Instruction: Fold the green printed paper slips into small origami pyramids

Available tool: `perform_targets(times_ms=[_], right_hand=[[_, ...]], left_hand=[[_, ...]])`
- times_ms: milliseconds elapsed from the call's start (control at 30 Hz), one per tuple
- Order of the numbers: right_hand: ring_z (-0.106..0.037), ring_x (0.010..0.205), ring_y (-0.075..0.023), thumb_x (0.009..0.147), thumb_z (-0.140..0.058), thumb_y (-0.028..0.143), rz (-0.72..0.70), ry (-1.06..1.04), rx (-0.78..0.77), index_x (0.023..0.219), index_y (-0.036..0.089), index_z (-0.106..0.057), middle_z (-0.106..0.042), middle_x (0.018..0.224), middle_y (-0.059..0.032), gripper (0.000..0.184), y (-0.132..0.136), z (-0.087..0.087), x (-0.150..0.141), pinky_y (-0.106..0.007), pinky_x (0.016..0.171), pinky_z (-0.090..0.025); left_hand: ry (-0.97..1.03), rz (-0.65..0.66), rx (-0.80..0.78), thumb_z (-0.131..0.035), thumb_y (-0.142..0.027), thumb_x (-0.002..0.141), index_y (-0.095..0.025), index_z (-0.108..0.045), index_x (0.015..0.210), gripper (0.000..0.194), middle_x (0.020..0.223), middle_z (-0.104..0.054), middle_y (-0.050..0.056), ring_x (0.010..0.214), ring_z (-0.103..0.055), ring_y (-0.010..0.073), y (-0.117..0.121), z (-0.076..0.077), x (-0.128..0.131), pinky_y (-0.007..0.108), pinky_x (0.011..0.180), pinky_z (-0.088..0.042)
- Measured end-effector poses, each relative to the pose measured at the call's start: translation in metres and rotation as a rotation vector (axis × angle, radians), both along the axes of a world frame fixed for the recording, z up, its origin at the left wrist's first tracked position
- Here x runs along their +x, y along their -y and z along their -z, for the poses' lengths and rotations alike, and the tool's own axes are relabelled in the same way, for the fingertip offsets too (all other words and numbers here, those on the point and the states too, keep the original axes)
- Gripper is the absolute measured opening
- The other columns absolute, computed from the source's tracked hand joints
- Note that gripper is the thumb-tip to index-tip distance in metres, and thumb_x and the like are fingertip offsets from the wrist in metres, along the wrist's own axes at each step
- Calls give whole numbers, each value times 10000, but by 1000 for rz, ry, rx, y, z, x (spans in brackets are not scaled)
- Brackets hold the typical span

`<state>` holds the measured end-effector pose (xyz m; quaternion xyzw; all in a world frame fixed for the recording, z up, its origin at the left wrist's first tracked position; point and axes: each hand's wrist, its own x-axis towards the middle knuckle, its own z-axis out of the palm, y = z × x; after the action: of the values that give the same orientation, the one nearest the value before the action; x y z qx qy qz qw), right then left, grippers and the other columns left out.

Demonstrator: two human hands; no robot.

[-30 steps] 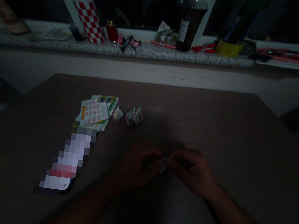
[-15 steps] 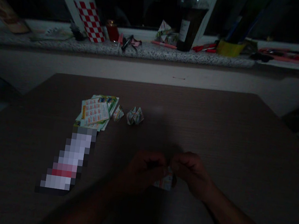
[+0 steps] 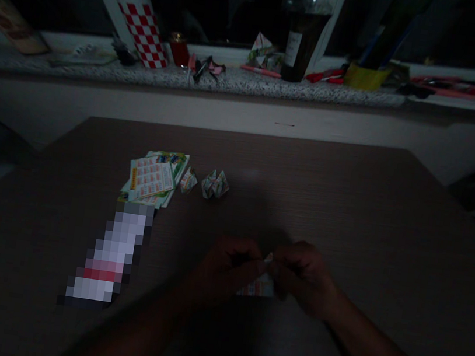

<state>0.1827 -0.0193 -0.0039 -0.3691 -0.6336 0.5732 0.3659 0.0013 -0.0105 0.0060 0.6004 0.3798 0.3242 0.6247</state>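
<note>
My left hand (image 3: 227,269) and my right hand (image 3: 301,274) meet over the near middle of the dark wooden table (image 3: 348,205). Both pinch a small printed piece of paper (image 3: 258,286) between their fingertips; its lower part hangs down to the table between the hands. Further back on the left lie a stack of printed paper sheets (image 3: 152,178) and two small folded paper shapes (image 3: 188,180) (image 3: 215,184). The scene is very dim.
A blurred-out oblong object (image 3: 108,255) lies left of my hands. Beyond the table runs a speckled window sill (image 3: 233,81) with a red-and-white checked item (image 3: 143,32), a dark bottle (image 3: 300,39), a yellow-based container (image 3: 364,75), pens and small clutter.
The hands have stayed at the same spot and worked the paper; more of it now shows below the fingers than a second ago, and it has turned slightly.
</note>
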Motion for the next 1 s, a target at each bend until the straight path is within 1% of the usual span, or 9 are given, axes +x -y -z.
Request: perform_targets(times_ms=[67,167,267,367,567,700,800,900,1000], right_hand=[[-378,403,-69,881,-535,414,15,6,18,546,171,-503,-459,448,33,415,1,-1,0,-180,389,-290],[-390,416,-72,880,-527,433,0,-27,34,554,171,-495,-460,461,31,420,1,-1,0,-184,402,-301],[-408,432,-74,884,-525,429,-44,-53,31,585,168,-498,-463,488,31,397,1,-2,0,-185,415,-306],[-403,427,-72,895,-516,417,-34,-47,24,599,171,-489,-457,491,35,386,1,-4,0,-184,407,-293],[-425,456,-81,878,-528,480,3,-72,-32,620,166,-494,-467,521,27,407,0,-2,1,-194,432,-329],[-395,438,-73,905,-497,460,-45,-114,-83,609,159,-501,-461,497,26,422,1,0,-1,-197,421,-306],[-376,417,-68,906,-504,453,-22,-128,-112,628,156,-516,-453,483,35,406,2,0,-3,-196,404,-282],[-403,434,-79,888,-514,497,-14,-156,-120,618,156,-520,-469,490,28,435,1,-1,-4,-212,432,-308],[-440,476,-95,888,-502,519,-21,-154,-95,617,153,-530,-492,515,14,455,-1,-1,-4,-230,480,-340]], left_hand=[[-25,19,10,-592,-373,793,-150,-504,602,307,534,-388,-50,499,-330,69,0,-1,0,194,469,-264],[-44,41,72,-567,-378,817,-147,-502,586,333,527,-380,-52,497,-327,67,1,-2,0,193,471,-262],[-49,-8,95,-549,-389,838,-145,-512,614,334,556,-416,-43,517,-358,71,1,-4,0,191,481,-275],[-52,-62,84,-547,-391,838,-148,-513,632,321,578,-430,-39,534,-372,75,2,-5,1,190,492,-293],[-120,-25,117,-478,-434,883,-148,-500,634,380,568,-393,-43,523,-344,74,1,-8,0,188,480,-276],[-98,-86,125,-475,-425,893,-151,-511,662,360,584,-416,-38,529,-349,77,2,-7,1,187,484,-289],[-69,-103,87,-461,-443,896,-156,-505,648,382,567,-404,-41,515,-336,79,2,-6,2,192,473,-280],[-114,-100,122,-423,-464,913,-158,-513,647,415,558,-413,-38,515,-352,85,3,-6,3,199,483,-287],[-189,-129,178,-415,-457,920,-159,-518,664,407,576,-429,-36,538,-375,91,3,-7,3,202,503,-298]])
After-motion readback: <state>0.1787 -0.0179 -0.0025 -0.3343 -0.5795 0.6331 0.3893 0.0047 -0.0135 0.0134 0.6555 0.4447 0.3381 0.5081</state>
